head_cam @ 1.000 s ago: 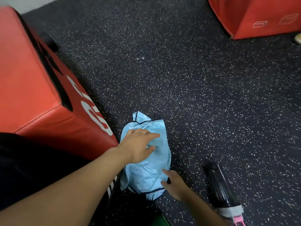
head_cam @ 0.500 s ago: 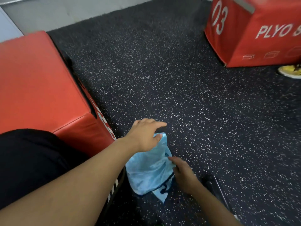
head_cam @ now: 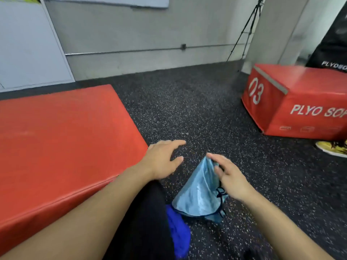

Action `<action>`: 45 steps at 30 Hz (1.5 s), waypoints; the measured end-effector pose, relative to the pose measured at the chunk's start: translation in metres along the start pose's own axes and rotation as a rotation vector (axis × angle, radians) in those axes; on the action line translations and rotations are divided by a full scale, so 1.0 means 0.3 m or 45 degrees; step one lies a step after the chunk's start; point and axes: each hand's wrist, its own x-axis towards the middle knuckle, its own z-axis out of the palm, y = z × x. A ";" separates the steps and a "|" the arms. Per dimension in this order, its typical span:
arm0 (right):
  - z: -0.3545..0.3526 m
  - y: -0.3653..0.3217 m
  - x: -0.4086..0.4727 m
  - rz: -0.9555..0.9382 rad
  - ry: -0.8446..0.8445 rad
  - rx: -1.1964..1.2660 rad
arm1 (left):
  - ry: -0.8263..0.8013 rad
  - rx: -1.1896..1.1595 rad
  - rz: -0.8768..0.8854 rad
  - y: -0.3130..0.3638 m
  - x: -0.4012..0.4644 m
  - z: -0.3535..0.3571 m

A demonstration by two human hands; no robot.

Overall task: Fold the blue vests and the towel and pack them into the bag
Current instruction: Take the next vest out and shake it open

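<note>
A light blue vest (head_cam: 199, 194) with dark trim hangs bunched above the speckled floor, lifted by its top. My right hand (head_cam: 228, 177) pinches that top between thumb and fingers. My left hand (head_cam: 162, 160) hovers to the left of the vest with fingers spread, touching nothing. A bright blue cloth (head_cam: 178, 233) lies below the vest, beside my dark-clothed leg. No bag shows in this view.
A low red plyo box (head_cam: 62, 139) fills the left side, close to my left arm. Another red box marked 03 (head_cam: 293, 104) stands at the right, with a yellow shoe (head_cam: 332, 148) beside it. A tripod (head_cam: 247, 29) leans by the grey wall.
The view has tilted up from the floor to the wall. My left hand has let go of the vest and moved up and left. My right hand has lifted the vest by its top.
</note>
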 end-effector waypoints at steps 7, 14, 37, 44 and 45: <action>-0.118 -0.553 0.159 -0.306 0.092 -0.019 | 0.261 -0.069 -0.038 -0.103 -0.071 -0.315; -0.123 -1.139 0.270 -0.502 0.030 0.272 | 0.555 -0.112 -0.021 -0.180 -0.137 -0.693; 0.137 -1.954 0.380 -0.784 0.050 -0.208 | 1.239 -0.114 -0.181 -0.399 -0.413 -1.511; 0.310 -1.991 0.389 -0.843 0.449 -0.781 | 1.124 -0.003 -0.061 -0.375 -0.463 -1.645; 0.323 -1.998 0.387 -0.855 0.478 -0.769 | 1.104 0.000 -0.055 -0.374 -0.472 -1.661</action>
